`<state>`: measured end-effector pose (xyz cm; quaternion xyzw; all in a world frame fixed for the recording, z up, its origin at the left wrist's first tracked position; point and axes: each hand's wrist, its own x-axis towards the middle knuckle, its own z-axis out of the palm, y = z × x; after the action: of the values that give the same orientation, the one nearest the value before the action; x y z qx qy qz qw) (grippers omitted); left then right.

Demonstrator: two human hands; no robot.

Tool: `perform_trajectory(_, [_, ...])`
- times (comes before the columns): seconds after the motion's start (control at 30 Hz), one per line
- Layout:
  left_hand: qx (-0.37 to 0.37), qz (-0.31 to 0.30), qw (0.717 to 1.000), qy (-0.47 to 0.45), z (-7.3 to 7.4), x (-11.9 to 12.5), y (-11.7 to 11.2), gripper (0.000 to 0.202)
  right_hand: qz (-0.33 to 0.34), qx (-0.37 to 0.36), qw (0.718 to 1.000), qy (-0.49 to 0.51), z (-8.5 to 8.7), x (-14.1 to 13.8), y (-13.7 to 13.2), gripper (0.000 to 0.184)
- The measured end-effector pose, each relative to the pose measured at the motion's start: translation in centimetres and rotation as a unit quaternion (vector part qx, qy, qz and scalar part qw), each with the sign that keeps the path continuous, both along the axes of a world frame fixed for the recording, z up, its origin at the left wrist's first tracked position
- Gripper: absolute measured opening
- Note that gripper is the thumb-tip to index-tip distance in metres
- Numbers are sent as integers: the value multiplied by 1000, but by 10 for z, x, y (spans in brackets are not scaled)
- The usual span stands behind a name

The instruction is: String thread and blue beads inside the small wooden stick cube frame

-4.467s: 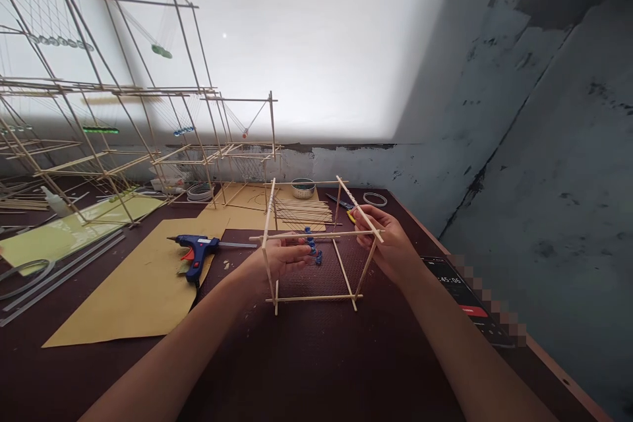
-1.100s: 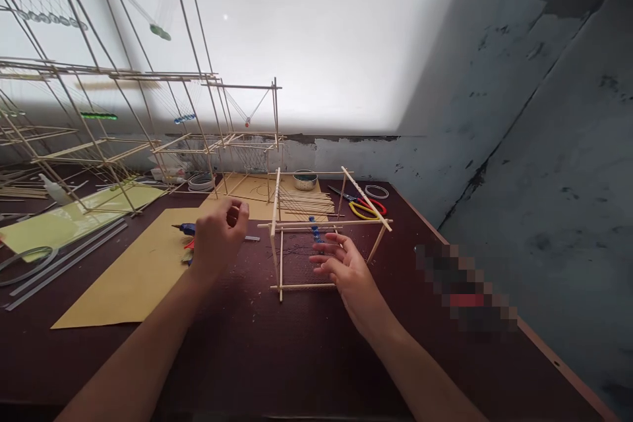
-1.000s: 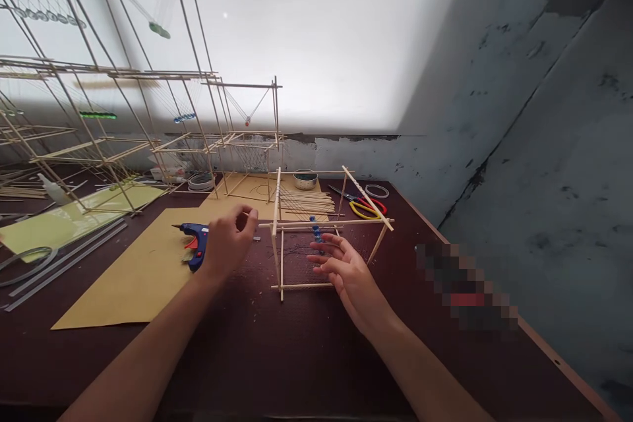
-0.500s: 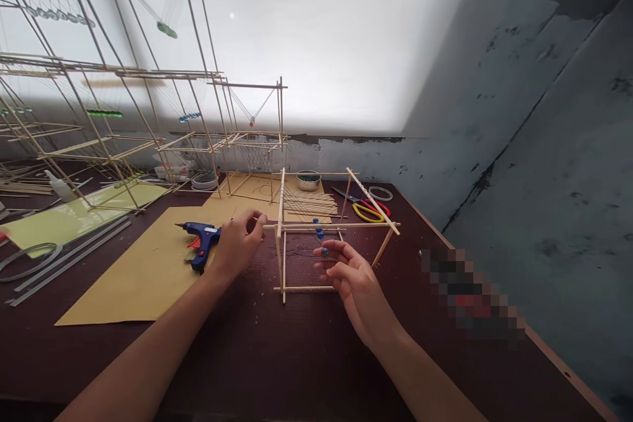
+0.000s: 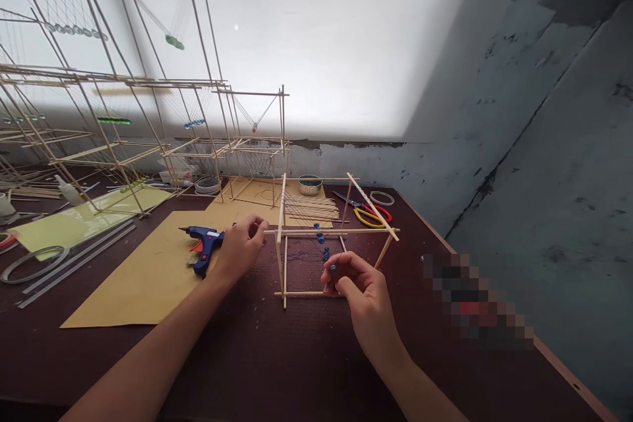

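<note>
A small cube frame of thin wooden sticks (image 5: 283,257) stands on the dark table in front of me. Blue beads (image 5: 320,236) hang on threads inside it. My left hand (image 5: 241,249) is closed in a pinch at the left end of the frame's top front stick. My right hand (image 5: 359,287) is at the frame's lower right, with thumb and fingers pinched on one blue bead (image 5: 333,270) pulled toward me on its thread.
A blue hot glue gun (image 5: 204,247) lies on brown paper (image 5: 148,270) left of my left hand. Behind the frame are loose sticks (image 5: 309,210), a small bowl (image 5: 309,184), yellow-and-red scissors (image 5: 368,214) and a ring (image 5: 381,198). Larger stick frames (image 5: 128,119) fill the back left. A blurred phone (image 5: 475,303) lies right.
My left hand came from above the glue gun to the frame's top stick. My right hand, open a second ago, closed on a bead and drew it down toward me.
</note>
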<state>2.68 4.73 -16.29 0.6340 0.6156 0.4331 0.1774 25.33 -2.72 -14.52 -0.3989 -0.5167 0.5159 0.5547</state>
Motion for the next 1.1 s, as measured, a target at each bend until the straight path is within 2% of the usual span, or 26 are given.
perform_trajectory(0.2, [-3, -5, 1000, 6, 0, 0, 1, 25, -6, 40, 999, -13, 4, 0, -5, 12])
perform_trajectory(0.4, [-7, -7, 1000, 3, -3, -1, 1, 26, -2, 48, 999, -8, 6, 1, -6, 13])
perform_trajectory(0.47, [-8, -7, 1000, 2, -4, -1, 2, 25, -15, 19, 999, -26, 4, 2, -4, 19])
perform_trajectory(0.57, [-10, -7, 1000, 4, -3, -1, 2, 26, -40, -71, 992, -97, -4, 5, -3, 46])
perform_trajectory(0.63, [-9, -6, 1000, 7, -2, 0, 2, 27, -34, -109, 980, -165, -12, 9, -7, 60])
perform_trajectory(0.7, [-8, -4, 1000, 11, 0, 1, 1, 27, -17, -108, 968, -226, -19, 13, -16, 56])
perform_trajectory(0.8, [-8, 0, 1000, 18, 2, 3, -1, 24, -11, -79, 955, -286, -21, 24, -29, 36])
perform_trajectory(0.87, [-9, 1, 1000, 22, 3, 3, -1, 23, -21, -63, 951, -302, -12, 36, -33, 25])
perform_trajectory(0.93, [-10, -2, 1000, 23, 4, 3, -2, 23, -45, -43, 955, -291, 6, 53, -31, 21])
perform_trajectory(1.1, [-12, -24, 999, 33, 4, 4, -3, 30, -185, 25, 960, -211, 69, 96, -8, 21])
